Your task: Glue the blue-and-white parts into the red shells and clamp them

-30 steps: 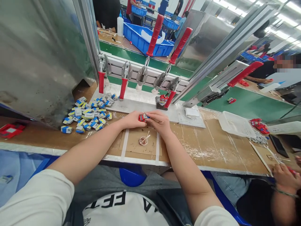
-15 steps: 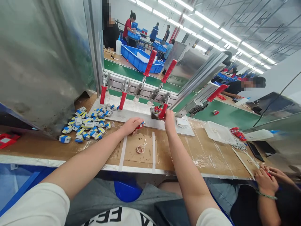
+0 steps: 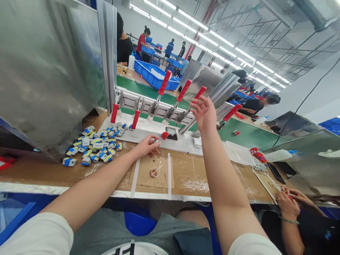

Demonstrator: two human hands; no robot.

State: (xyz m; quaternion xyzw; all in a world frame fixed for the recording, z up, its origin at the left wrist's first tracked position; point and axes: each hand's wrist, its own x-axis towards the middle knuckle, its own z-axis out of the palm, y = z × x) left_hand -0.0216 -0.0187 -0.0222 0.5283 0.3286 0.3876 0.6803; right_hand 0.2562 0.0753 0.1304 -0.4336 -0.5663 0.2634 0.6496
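Right hand (image 3: 204, 112) lifted clamp lever (image 3: 199, 94) | left hand (image 3: 147, 145) maybe holding part (image 3: 156, 141)

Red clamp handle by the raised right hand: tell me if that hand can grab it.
Probably yes. The right hand is open in the air right beside the red clamp handle, with nothing visible between them.

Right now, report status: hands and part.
Left hand closed on small part at bench. Right hand raised, open, beside clamp lever. Red piece on fixture plate.

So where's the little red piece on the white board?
In the head view, the red piece lies mid-bench on the white board, beside the dark fixture, just right of the left hand.
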